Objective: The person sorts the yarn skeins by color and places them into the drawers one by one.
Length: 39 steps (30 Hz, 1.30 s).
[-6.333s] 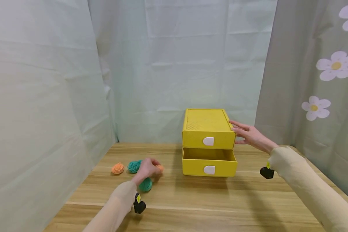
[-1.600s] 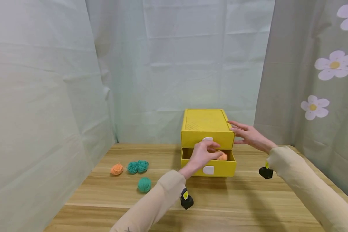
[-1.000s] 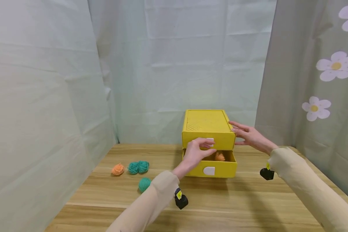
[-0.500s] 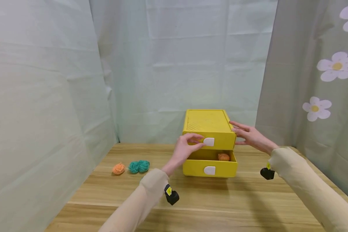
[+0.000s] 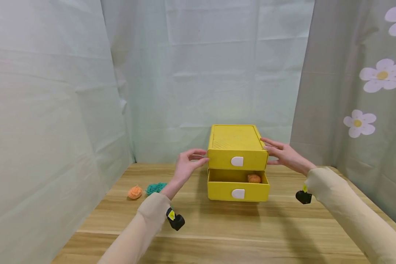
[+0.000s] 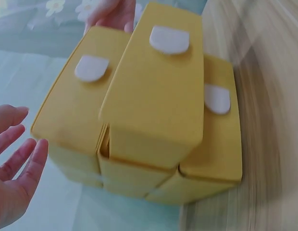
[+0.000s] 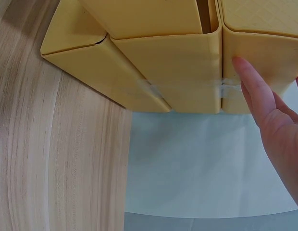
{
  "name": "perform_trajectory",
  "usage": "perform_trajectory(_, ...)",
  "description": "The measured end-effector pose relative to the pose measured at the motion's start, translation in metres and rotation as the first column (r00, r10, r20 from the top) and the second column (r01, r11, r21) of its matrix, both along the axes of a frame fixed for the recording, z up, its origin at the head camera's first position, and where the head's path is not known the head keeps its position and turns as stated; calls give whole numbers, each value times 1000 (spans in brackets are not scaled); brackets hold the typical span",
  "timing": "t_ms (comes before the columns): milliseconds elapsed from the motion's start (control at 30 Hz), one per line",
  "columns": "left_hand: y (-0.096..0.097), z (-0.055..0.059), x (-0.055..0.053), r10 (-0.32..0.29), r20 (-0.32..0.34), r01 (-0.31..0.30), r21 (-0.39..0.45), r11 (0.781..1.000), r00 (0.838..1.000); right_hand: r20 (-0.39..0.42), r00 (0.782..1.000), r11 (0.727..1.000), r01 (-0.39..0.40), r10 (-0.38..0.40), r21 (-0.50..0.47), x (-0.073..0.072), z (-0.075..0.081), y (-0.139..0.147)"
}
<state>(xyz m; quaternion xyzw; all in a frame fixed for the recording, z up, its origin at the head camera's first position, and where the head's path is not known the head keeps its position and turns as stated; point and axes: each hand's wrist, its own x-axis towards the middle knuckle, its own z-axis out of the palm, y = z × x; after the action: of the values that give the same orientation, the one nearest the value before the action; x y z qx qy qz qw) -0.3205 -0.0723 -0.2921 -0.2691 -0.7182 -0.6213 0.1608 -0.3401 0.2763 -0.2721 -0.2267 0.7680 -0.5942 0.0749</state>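
A yellow drawer cabinet (image 5: 235, 137) stands on the table with a pulled-out drawer (image 5: 222, 191) below its top one. Inside that drawer, at the right, lies an orange yarn ball (image 5: 254, 178). My left hand (image 5: 184, 167) is just left of the cabinet's upper front corner, fingers spread and holding nothing. On the other side, my right hand (image 5: 283, 154) has its fingers extended against the cabinet's right side; the right wrist view shows a fingertip (image 7: 240, 65) on the yellow wall. In the left wrist view a shut bottom drawer (image 6: 218, 139) shows beneath the pulled-out one.
Another orange yarn ball (image 5: 135, 192) rests on the wooden table (image 5: 217, 234) at the left. Beside it lies teal yarn (image 5: 155, 188), partly covered by my left forearm. Pale curtains (image 5: 211, 73) hang behind and at both sides.
My left hand took an orange yarn ball from the table, released it inside the pulled-out drawer, then moved left out of it to the cabinet's left side. The right hand stayed put.
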Motion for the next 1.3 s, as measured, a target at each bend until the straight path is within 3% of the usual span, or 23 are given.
perform_trajectory(133, -19, -1, -2, 46, 3, -46, 0, 999, 999, 0, 1000, 1000, -7, 7, 4, 0, 0, 0)
perform_trajectory(267, -33, 7, 8, 63, 15, -63, -20, 998, 998, 18, 1000, 1000, 3, -3, -4, 0, 0, 1)
perform_trajectory(367, -45, 7, 7, 64, 37, -64, -17, 998, 997, 24, 1000, 1000, 7, -7, -6, 0, 0, 1)
perform_trajectory(500, -63, -6, -6, 113, 37, -112, -20, 993, 993, 21, 1000, 1000, 7, -7, -5, 0, 0, 1)
perform_trajectory(800, -95, -19, -10, 228, 93, -228, -9, 974, 969, 20, 1000, 1000, 17, -17, 1, 4, 2, 3)
perform_trajectory(933, -109, -29, -15, 310, 116, -306, -57, 950, 944, 24, 1000, 1000, 12, -12, -5, 3, 1, 3)
perform_trajectory(1133, -134, -50, -18, 433, 165, -422, -99, 901, 886, 22, 1000, 1000, 21, -21, 7, 4, -1, 5)
perform_trajectory(1300, -152, -63, -19, 538, 121, -518, -166, 839, 834, 17, 1000, 1000, 20, -20, 5, 4, -1, 7)
